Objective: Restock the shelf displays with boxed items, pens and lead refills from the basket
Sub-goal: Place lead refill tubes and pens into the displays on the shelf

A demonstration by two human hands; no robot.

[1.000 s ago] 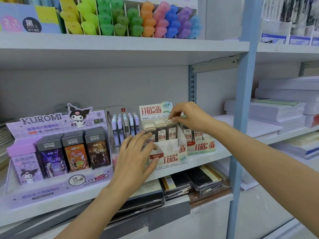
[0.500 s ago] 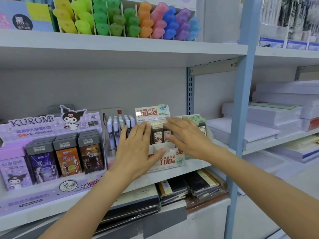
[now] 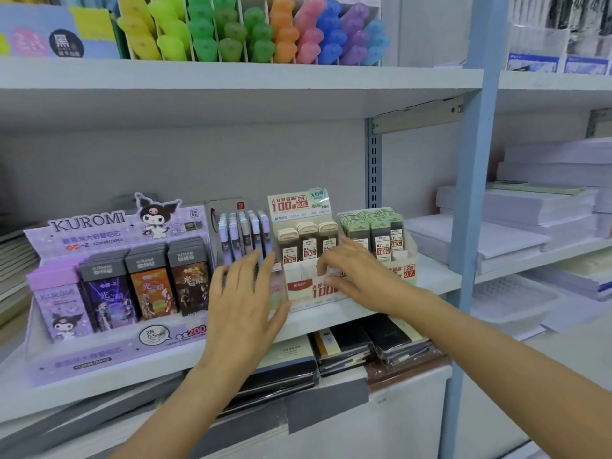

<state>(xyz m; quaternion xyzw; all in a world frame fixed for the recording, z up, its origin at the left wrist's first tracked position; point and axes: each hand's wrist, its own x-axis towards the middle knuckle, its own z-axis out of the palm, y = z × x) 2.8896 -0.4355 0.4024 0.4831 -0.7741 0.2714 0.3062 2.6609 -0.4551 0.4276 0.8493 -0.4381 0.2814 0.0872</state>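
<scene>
While both hands sit at the white lead refill display box [image 3: 306, 286] on the middle shelf [image 3: 430, 276], nothing is gripped. Box holds three beige-capped lead refills [image 3: 308, 241] upright in the back row, front slots look bare. Right hand [image 3: 357, 276] rests fingers on the box's front right edge, flat, not clenched. Left hand [image 3: 245, 299] spread wide, fingers loose, at the box's left side in front of the pens [image 3: 243, 236]; contact with the box unclear. Green-capped refill box [image 3: 377, 236] stands just beside on the right, touching. Purple Kuromi display [image 3: 109, 276] on the left, same shelf. Colourful markers [image 3: 251, 28] on the shelf above. Dark notebooks [image 3: 367, 346] stacked below. Paper stacks [image 3: 530, 220] past the blue post [image 3: 467, 193].
</scene>
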